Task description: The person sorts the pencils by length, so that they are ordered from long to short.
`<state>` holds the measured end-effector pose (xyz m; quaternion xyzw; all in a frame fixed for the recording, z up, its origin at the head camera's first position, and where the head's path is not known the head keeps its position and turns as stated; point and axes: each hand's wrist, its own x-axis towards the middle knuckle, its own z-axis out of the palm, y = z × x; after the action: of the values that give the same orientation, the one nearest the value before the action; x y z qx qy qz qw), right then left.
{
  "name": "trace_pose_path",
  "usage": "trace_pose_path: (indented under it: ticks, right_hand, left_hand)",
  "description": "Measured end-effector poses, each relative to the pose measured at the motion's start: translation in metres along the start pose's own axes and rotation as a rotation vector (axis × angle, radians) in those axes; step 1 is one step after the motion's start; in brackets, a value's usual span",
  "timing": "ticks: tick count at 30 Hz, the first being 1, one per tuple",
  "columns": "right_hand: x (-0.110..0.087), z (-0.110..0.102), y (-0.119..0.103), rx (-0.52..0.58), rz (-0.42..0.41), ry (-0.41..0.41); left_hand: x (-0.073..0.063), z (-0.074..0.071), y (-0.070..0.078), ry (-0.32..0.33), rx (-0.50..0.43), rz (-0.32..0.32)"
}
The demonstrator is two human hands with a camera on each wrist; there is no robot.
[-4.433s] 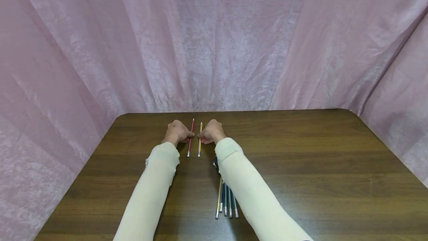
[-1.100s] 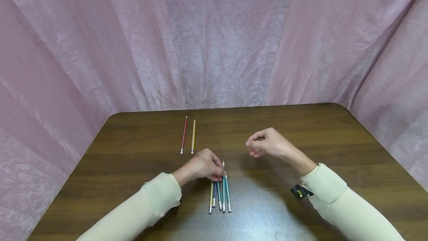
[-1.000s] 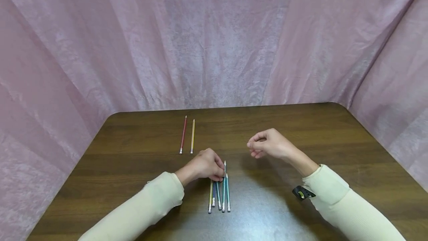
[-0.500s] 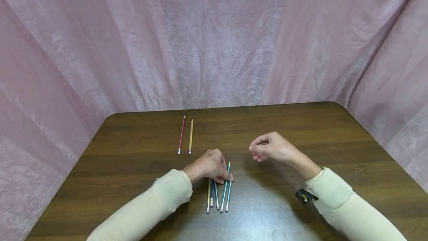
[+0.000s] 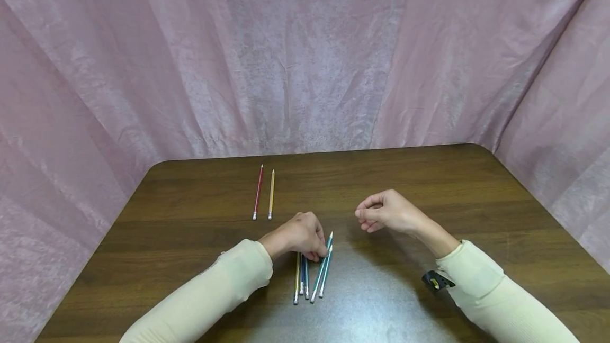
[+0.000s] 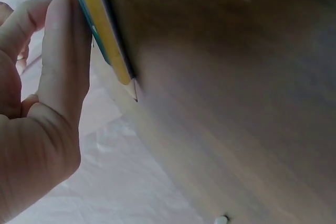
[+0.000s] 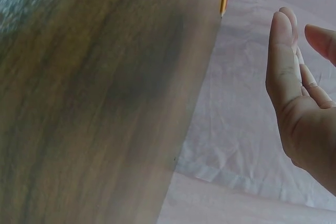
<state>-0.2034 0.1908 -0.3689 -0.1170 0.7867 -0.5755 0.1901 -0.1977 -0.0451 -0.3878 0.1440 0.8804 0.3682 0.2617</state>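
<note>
My left hand (image 5: 302, 234) bends over a small group of pencils at the near middle of the table. Thumb and fingers pinch at a teal pencil (image 5: 326, 274); a second teal pencil (image 5: 316, 282) slants beside it. To their left lie a yellow-striped pencil (image 5: 297, 285) and dark blue ones (image 5: 306, 285), upper parts hidden under the hand. In the left wrist view, the fingertips press a teal barrel (image 6: 98, 40) next to a yellow pencil (image 6: 102, 19). My right hand (image 5: 388, 211) hovers off to the right, fingers loosely bent, holding nothing.
Farther back on the wooden table (image 5: 190, 200), a red pencil (image 5: 258, 192) and a yellow pencil (image 5: 271, 195) lie side by side, tips away from me. Pink curtains (image 5: 305, 57) hang behind the table's far edge. A black strap (image 5: 436, 281) shows at my right wrist.
Earlier both hands were at the red and yellow pencils; both have since left them. Lately my left thumb has drawn back slightly, and the teal pencils have slanted and spread from the darker ones.
</note>
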Motion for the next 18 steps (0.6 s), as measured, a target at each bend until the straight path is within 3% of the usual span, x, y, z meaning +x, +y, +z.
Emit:
trace_pose_path:
  ticks: [9, 18]
  right_hand:
    - [0.0008, 0.0017, 0.0040, 0.002, 0.006, -0.014]
    - [0.0010, 0.0039, 0.0043, 0.040, 0.031, -0.031]
  left_hand:
    - [0.0007, 0.0040, 0.0074, -0.031, 0.138, 0.019]
    - [0.0024, 0.0039, 0.0041, -0.023, 0.047, -0.005]
